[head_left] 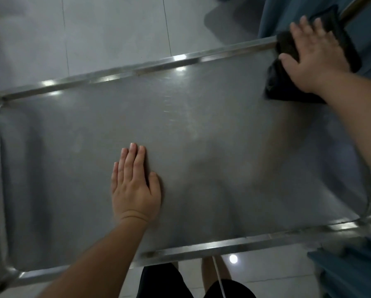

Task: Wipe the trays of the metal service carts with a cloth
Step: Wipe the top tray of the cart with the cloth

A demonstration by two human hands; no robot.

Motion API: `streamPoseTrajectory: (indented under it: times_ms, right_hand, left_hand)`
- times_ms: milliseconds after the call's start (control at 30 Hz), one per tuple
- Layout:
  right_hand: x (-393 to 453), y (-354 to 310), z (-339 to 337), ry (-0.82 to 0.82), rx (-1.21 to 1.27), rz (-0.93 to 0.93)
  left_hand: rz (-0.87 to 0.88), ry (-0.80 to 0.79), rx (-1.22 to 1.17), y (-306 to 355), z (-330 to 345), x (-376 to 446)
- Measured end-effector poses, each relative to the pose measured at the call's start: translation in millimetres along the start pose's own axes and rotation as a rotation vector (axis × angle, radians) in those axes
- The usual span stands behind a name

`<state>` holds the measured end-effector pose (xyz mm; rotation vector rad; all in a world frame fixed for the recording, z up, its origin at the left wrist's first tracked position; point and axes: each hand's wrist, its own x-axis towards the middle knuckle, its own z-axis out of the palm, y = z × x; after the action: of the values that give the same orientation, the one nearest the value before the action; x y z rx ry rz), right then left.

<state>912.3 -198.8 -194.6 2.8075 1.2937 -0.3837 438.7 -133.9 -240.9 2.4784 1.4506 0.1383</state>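
Observation:
The top tray (77,134) of a metal service cart fills most of the view, dull grey with a raised shiny rim. My left hand (135,186) lies flat on the tray near its front middle, fingers straight and together. My right hand (315,54) presses a dark cloth (285,82) into the tray's far right corner, fingers spread over the cloth and reaching the rim. Part of the cloth is hidden under the hand.
Blue fabric (292,14) hangs just beyond the far right corner, and more blue fabric (352,269) lies at the near right. Pale tiled floor (105,31) lies beyond the far rim. My legs (210,278) stand against the front rim.

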Motion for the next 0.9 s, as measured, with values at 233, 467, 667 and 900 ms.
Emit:
streamPoseTrajectory:
  times_ms: [233,467,667,900]
  right_hand:
    - [-111.9,21.4,24.2,0.002,0.041,0.080]
    - [-278.9,35.1,72.3,-0.028,0.068,0.170]
    - [-382.7,26.9,91.4,-0.128,0.045,0.099]
    - [-282.5,-25.2,88.5,-0.082,-0.031,-0.089]
  left_hand:
    - [0.002,0.000,-0.021,-3.2,-0.9,-1.3]
    - [0.002,-0.009,-0.015,0.8,-3.6,-0.9]
    - [-0.001,-0.030,0.005,4.0,-4.6,-3.0]
    - [0.007,-0.048,0.025,3.0,-4.9,-1.7]
